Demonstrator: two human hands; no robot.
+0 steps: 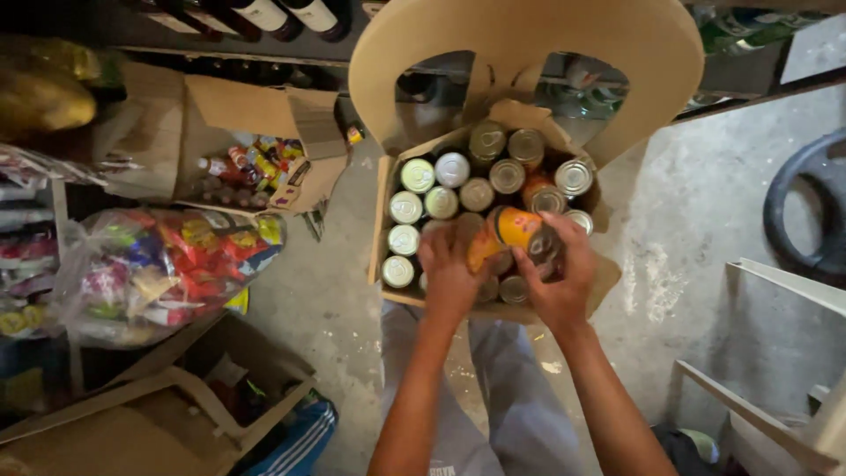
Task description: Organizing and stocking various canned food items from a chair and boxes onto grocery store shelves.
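Both hands are working over an open brown cardboard box (385,220) packed with upright metal tins with silver lids (418,175), and between them they are holding one orange-labelled cylindrical tin can (514,231), which is lying tilted on its side above the cans near the box's front edge, slightly right of its middle. The left hand (448,269) is cupping the can's lower left end, fingers curled over it, while the right hand (561,278) is wrapping its fingers around the darker upper right end; both grips are closed snugly on the can, though the fingertips underneath are hidden. The can is looking rigid and probably fairly heavy for its size if full, with a smooth label that could be slippery, so taking it around the curved wall with the palm behind it, or by the rims at each end, is likely the surest hold; it should not crush, though it could dent if dropped onto the other lids. The box is resting on a chair-like seat whose light wooden curved backrest (529,35) is arching over the far edge. To the left, a clear plastic bag of colourful packets (159,264) is lying on the grey concrete floor (705,220), with another open carton of small bottles (242,167) behind it.
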